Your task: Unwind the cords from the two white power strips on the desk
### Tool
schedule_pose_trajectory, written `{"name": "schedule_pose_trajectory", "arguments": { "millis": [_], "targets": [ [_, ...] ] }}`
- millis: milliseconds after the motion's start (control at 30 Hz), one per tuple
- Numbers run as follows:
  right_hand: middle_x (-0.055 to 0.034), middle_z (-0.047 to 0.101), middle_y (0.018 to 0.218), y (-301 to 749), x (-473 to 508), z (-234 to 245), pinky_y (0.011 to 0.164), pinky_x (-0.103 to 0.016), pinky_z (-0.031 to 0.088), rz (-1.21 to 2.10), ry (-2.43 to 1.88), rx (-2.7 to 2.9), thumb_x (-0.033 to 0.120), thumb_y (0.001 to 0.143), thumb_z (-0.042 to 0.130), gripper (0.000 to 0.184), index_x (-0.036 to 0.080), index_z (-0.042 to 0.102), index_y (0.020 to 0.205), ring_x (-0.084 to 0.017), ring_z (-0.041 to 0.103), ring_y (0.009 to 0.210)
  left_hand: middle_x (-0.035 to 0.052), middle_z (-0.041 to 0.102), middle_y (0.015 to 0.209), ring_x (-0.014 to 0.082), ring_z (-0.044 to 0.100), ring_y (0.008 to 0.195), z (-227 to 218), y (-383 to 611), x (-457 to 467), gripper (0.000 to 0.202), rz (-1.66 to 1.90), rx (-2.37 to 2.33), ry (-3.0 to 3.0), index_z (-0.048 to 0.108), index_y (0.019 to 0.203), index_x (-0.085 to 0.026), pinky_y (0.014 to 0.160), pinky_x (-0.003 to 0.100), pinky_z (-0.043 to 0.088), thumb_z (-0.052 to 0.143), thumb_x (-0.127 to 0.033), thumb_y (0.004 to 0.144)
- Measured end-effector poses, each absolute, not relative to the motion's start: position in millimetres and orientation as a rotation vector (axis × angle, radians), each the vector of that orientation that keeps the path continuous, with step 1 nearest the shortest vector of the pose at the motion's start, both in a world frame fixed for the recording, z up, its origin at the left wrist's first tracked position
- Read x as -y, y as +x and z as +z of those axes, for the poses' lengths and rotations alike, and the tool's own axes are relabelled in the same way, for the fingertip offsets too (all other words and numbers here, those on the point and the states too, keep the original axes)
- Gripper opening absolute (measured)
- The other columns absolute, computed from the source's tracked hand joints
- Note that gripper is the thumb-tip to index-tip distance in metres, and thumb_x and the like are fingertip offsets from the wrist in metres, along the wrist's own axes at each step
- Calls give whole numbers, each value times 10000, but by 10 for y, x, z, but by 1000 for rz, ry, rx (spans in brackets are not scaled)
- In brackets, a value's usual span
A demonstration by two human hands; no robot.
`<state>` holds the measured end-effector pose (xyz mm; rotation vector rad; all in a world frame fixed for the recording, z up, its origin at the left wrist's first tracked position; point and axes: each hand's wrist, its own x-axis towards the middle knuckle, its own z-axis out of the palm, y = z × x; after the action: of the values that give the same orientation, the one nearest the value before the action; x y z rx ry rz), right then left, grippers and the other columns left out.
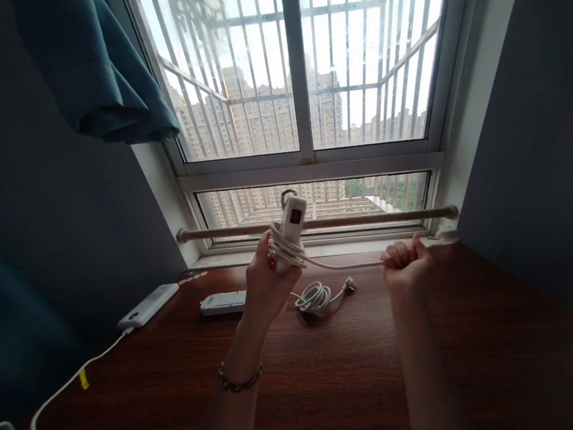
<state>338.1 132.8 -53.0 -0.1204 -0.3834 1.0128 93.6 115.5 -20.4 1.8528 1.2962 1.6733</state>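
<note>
My left hand point(267, 277) is raised above the wooden sill and closed round a white power strip point(293, 219) held upright, with its white cord point(287, 248) wrapped in loops around the lower end. The cord runs taut to the right into my right hand point(405, 260), a closed fist pulling the cord's free stretch; its end point(446, 237) pokes out past the fist. A bead bracelet point(238, 379) sits on my left wrist.
On the dark wooden sill point(478, 366) lie a coiled white cable with a plug point(317, 295), a white flat device point(223, 302) and a white power strip point(148, 306) with its cord trailing left. A wooden rod point(366, 219) spans the window. Teal curtain point(89, 57) hangs upper left.
</note>
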Motion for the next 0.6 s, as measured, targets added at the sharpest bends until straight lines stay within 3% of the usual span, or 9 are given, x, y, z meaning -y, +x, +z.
{"name": "schedule_pose_trajectory", "arguments": {
  "millis": [167, 300, 367, 467, 600],
  "targets": [
    [2, 265, 501, 3241, -1298, -513, 478, -251, 303, 621, -100, 784, 284, 817, 406, 345, 150, 339, 506, -101, 315, 468, 17, 619, 876, 136, 552, 650, -155, 922, -1178, 515, 1710, -1050, 1590, 520, 1124, -170, 548, 206, 441, 698, -259, 648],
    [-13, 335, 510, 3055, -1219, -498, 482, -263, 267, 607, -261, 1119, 234, 819, 419, 308, 152, 428, 522, -116, 352, 495, 36, 614, 879, 159, 577, 667, -208, 1031, -1167, 584, 1757, -1127, 1584, 478, 1164, -155, 547, 229, 457, 716, -264, 643],
    [0, 351, 515, 2937, -1160, -472, 471, -252, 213, 532, -490, 1329, 264, 817, 524, 278, 144, 482, 570, -99, 316, 495, 78, 587, 1040, 192, 595, 774, -250, 1111, -1149, 699, 1775, -1176, 1656, 425, 1244, -164, 622, 267, 486, 739, -261, 627],
    [41, 339, 517, 2777, -1123, -438, 469, -237, 199, 485, -652, 1594, 252, 682, 706, 209, 146, 526, 700, -77, 271, 493, 99, 484, 1215, 248, 534, 1011, -297, 1208, -1115, 759, 1843, -1242, 1921, 380, 1296, -194, 807, 328, 473, 739, -224, 628],
    [51, 493, 592, 2694, -1183, -467, 446, -215, 230, 562, -634, 1608, 207, 672, 701, 337, 183, 437, 879, -75, 299, 481, 140, 431, 1256, 291, 462, 1120, -323, 1254, -1080, 798, 1900, -1231, 2179, 379, 1299, -171, 915, 386, 424, 772, -262, 611]
  ]
}}
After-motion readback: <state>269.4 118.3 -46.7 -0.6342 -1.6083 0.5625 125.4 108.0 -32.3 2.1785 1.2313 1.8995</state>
